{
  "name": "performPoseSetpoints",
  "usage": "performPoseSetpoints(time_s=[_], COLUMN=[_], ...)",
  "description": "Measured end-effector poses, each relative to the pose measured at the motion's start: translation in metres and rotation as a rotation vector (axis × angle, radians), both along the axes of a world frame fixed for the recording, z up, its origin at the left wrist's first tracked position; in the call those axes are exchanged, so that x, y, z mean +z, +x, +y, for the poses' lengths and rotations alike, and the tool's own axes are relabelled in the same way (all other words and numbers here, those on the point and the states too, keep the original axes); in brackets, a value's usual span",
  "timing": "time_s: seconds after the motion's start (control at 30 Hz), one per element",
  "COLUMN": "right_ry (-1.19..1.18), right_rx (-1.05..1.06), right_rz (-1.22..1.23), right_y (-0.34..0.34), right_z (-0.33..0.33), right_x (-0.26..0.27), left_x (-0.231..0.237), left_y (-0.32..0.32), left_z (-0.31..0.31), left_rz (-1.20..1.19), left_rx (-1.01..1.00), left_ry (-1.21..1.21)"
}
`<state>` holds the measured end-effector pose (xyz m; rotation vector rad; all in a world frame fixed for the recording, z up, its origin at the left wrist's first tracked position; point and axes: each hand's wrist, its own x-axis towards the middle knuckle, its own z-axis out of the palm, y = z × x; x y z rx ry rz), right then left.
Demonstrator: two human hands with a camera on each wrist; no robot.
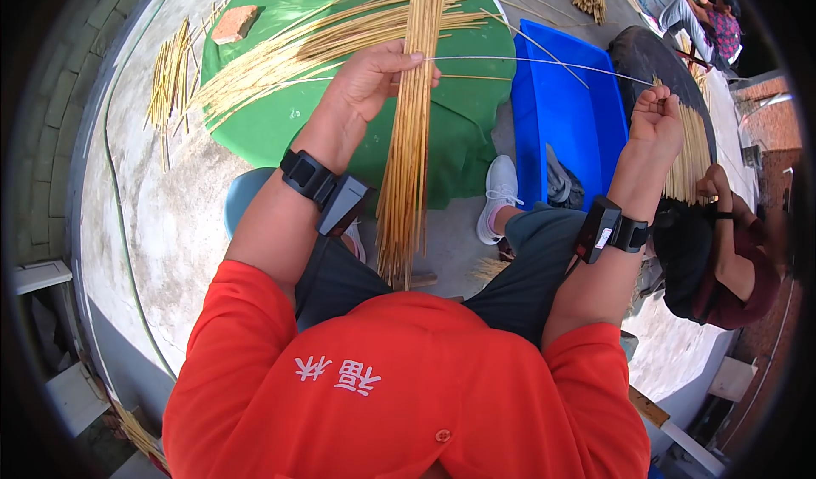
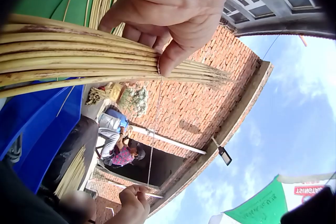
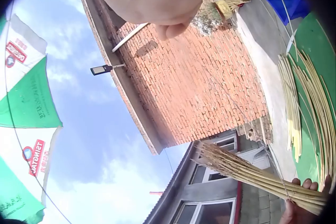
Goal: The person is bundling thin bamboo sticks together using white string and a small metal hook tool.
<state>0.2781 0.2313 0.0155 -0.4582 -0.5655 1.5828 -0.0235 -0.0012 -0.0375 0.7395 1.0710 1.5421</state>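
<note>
In the head view my left hand [image 1: 370, 79] grips an upright bundle of thin yellow-brown stalks [image 1: 406, 164], fingers behind and thumb pressed on the front. A thin pale cord [image 1: 544, 60] runs from under that thumb, stretched nearly straight to the right. My right hand [image 1: 656, 122] pinches its far end with curled fingers. From the left wrist, the thumb [image 2: 170, 61] pins the cord against the stalks [image 2: 79, 58]. The right wrist view shows the bundle's frayed, bushy end [image 3: 215, 158] beyond the left hand; the right hand's fingertips are mostly hidden there.
Loose stalks [image 1: 314, 41] and a brick [image 1: 235, 24] lie on a round green-covered table [image 1: 340, 130]. A blue plastic tub [image 1: 565, 96] stands right of it, a dark round surface [image 1: 650, 62] beyond. Another person [image 1: 731, 249] works close on the right. More stalks [image 1: 172, 79] lie left.
</note>
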Motion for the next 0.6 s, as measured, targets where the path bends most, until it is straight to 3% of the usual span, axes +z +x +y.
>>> performPoseSetpoints(time_s=[0.43,0.6], right_ry=[0.038,0.038], right_rx=[0.056,0.047], right_rz=[0.083,0.076], right_y=[0.018,0.021], right_z=[0.021,0.024], right_x=[-0.008,-0.008], left_x=[-0.006,0.005], left_y=[-0.004,0.004], left_z=[0.003,0.001], left_rz=[-0.113,0.067], left_rx=[-0.065,0.018], left_ry=[0.055,-0.006])
